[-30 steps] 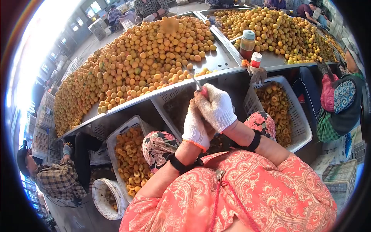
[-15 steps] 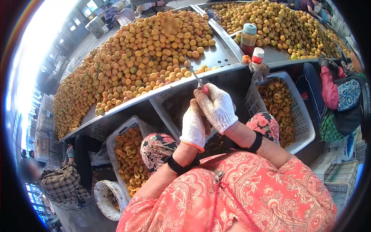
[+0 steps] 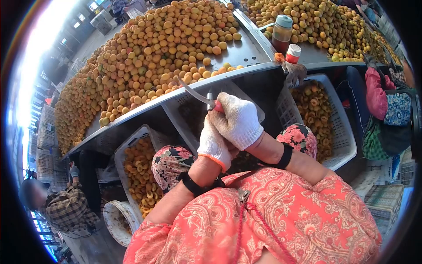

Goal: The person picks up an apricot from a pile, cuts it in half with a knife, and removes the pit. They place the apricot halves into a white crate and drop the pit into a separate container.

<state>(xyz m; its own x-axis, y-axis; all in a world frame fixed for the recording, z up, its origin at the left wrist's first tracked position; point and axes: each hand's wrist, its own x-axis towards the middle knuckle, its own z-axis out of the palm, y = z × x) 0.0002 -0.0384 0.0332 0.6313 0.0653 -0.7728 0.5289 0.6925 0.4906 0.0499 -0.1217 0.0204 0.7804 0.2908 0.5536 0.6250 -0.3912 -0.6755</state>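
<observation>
My right hand (image 3: pixel 238 121), in a white knitted glove, is wrapped round the red handle of a curved knife (image 3: pixel 196 94). The blade points up and left, over the front edge of the metal table. A short shiny metal piece (image 3: pixel 210 100) shows where blade and handle meet. Pressed against the right hand from below is my gloved left hand (image 3: pixel 214 143), its fingers closed and stained brown. Whatever lies between its fingers is hidden. Beyond the blade, apricots (image 3: pixel 154 57) are heaped on the metal table (image 3: pixel 257 46).
Crates of halved apricots stand at left (image 3: pixel 140 176) and right (image 3: pixel 314 114); another crate (image 3: pixel 178 121) sits between my knees. A bottle (image 3: pixel 281 35), a red-and-white container (image 3: pixel 293 53) and a grey glove (image 3: pixel 296 74) are at the table edge. Co-workers sit on both sides; a white bucket (image 3: pixel 118 220) stands lower left.
The knife blade has swung from pointing nearly straight up to pointing up and left. Both hands have shifted slightly left and stay together. The view has tilted a little.
</observation>
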